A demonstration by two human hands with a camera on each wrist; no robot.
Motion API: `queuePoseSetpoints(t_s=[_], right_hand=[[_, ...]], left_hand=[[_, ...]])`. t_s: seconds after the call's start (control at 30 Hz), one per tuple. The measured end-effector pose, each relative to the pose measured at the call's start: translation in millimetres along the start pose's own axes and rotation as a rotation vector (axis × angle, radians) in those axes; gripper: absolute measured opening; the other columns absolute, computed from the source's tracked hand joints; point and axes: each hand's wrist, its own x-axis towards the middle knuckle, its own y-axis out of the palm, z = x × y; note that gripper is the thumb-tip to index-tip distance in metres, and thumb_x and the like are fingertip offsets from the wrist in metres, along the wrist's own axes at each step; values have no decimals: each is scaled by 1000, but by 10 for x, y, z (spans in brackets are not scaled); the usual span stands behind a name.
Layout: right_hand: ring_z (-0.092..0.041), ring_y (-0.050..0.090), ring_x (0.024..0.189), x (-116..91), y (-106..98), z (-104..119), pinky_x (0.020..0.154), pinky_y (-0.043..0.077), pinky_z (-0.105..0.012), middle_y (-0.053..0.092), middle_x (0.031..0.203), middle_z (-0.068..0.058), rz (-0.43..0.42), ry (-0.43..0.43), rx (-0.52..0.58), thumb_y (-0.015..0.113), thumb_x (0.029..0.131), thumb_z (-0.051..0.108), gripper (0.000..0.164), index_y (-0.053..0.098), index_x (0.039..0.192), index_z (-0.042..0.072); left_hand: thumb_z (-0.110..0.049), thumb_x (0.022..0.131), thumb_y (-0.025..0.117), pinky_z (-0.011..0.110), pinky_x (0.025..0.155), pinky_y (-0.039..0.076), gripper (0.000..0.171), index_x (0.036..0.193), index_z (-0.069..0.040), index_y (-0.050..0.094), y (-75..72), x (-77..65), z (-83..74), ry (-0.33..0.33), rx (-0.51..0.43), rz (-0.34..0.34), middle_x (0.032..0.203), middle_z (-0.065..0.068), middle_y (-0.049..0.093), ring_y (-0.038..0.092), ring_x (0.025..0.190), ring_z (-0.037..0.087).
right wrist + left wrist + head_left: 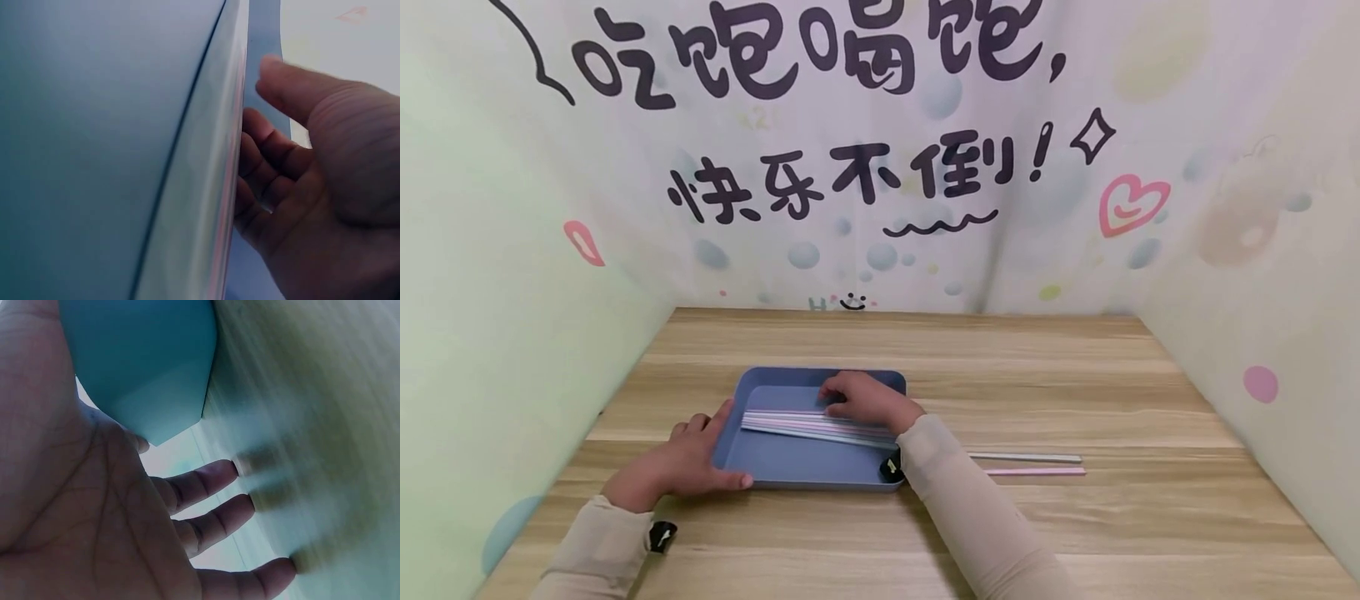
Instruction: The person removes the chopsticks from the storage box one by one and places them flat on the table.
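A shallow blue tray (820, 472) sits on the wooden table with a bundle of long thin pastel sticks (805, 426) lying across it. My left hand (688, 462) rests against the tray's left side, its thumb along the front left corner. In the left wrist view, three of its fingers (215, 522) are spread out, their tips at the tabletop. Over the back right part of the tray, my right hand (868, 398) hovers just behind the sticks. Its fingers bend loosely and the thumb stands apart, with nothing between them in the right wrist view.
Right of the tray, a greenish stick (1030, 457) and a pink stick (1037, 472) lie on the wooden table (1075, 533); my right forearm hides their left ends. A printed curtain (775, 267) closes off the back, with pale walls at both sides.
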Motion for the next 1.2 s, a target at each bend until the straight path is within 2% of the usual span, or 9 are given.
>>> queuePoseSetpoints(t_s=[0.13,0.4,0.6,1.03,1.2], right_hand=[[-10,58,102,4,13,5,91,45,-28,65,115,-1,-4,-11,-40,64,99,14,21,69,119,11],[-10,57,95,20,38,-11,88,45,-26,64,110,-1,-6,-28,-108,63,99,11,19,70,116,11],[-10,57,95,27,47,-31,88,46,-26,64,108,0,-18,-45,-141,62,100,14,17,71,114,12],[-9,54,87,19,33,-21,82,46,-25,62,99,3,-15,-24,-143,64,98,11,14,73,108,11],[-10,55,86,13,20,1,82,46,-25,66,100,3,-2,-23,-120,61,99,9,14,73,106,11]], left_hand=[[-62,76,77,65,90,42,126,155,6,7,-10,-4,0,6,2,-5,133,40,36,35,120,60],[-62,76,78,65,90,41,126,155,7,8,-16,-15,-16,5,-8,-2,133,40,36,34,120,61],[-63,76,77,65,90,41,126,155,6,7,-3,2,0,4,-1,-4,133,40,35,35,119,61],[-63,75,77,65,90,42,126,155,6,8,-1,3,-3,9,5,-10,132,40,36,36,118,59],[-63,75,77,65,90,42,127,155,7,8,0,4,1,9,6,-12,132,40,37,36,118,59]])
